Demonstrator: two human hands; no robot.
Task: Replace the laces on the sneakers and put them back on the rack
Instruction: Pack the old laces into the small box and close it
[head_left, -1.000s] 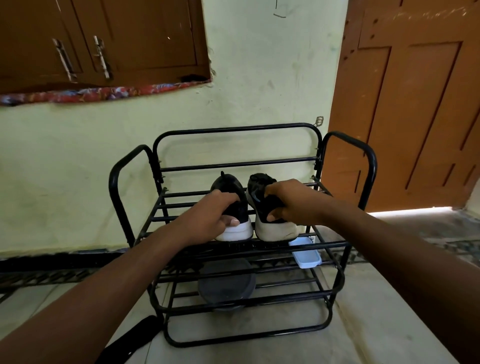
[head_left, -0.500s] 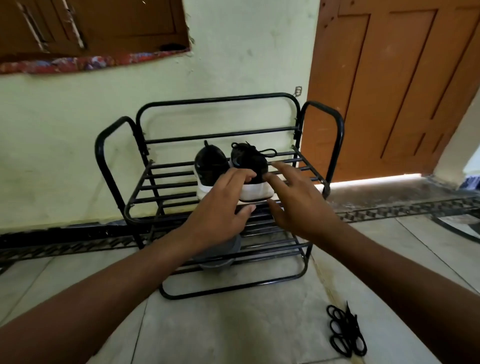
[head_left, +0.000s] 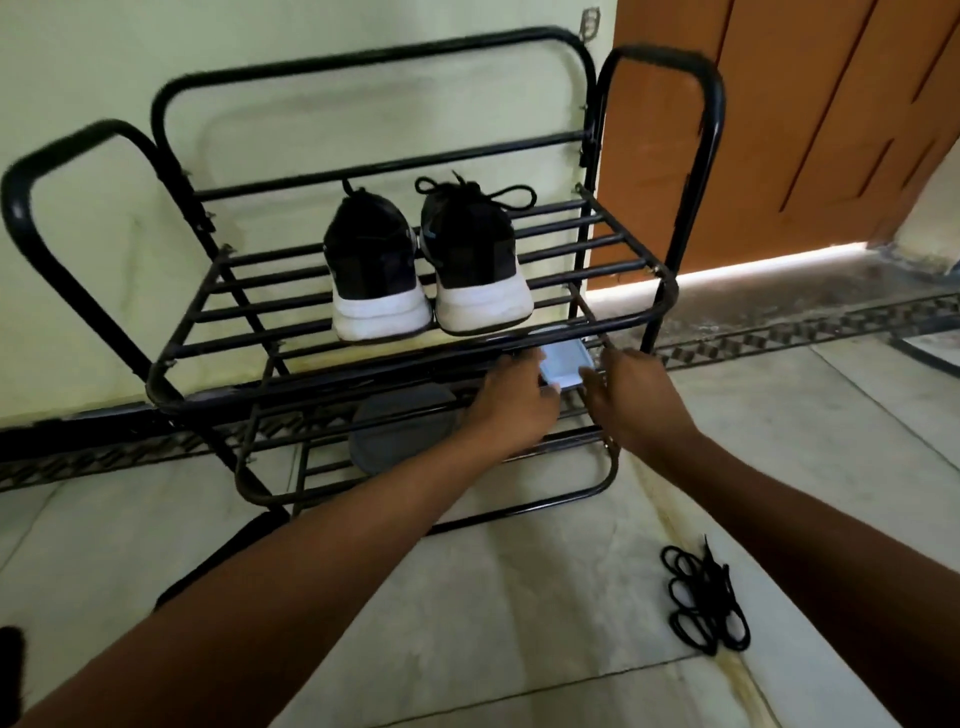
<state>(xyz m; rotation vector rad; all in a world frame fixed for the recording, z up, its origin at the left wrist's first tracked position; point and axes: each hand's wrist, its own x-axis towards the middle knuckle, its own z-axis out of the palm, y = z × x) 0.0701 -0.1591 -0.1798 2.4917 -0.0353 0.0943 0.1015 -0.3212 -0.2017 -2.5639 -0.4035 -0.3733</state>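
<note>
Two black sneakers with white soles stand side by side on the top shelf of the black metal rack (head_left: 618, 322), heels toward me: the left sneaker (head_left: 371, 270) and the right sneaker (head_left: 475, 260), whose black laces are tied in a bow. My left hand (head_left: 511, 402) and my right hand (head_left: 631, 400) hover just below the shelf's front rail, fingers relaxed, holding nothing and apart from the shoes. A bundle of loose black laces (head_left: 704, 603) lies on the floor at the right.
A white-and-blue box (head_left: 563, 364) and a grey round lid (head_left: 400, 431) sit on the rack's lower shelf. A brown wooden door (head_left: 779, 130) stands to the right, the pale green wall behind. A dark flat object (head_left: 228, 556) lies on the floor at the left.
My hands let go of the sneakers and drew back and down, now below the top shelf's front rail. The view tilted down, bringing the laces on the floor into sight.
</note>
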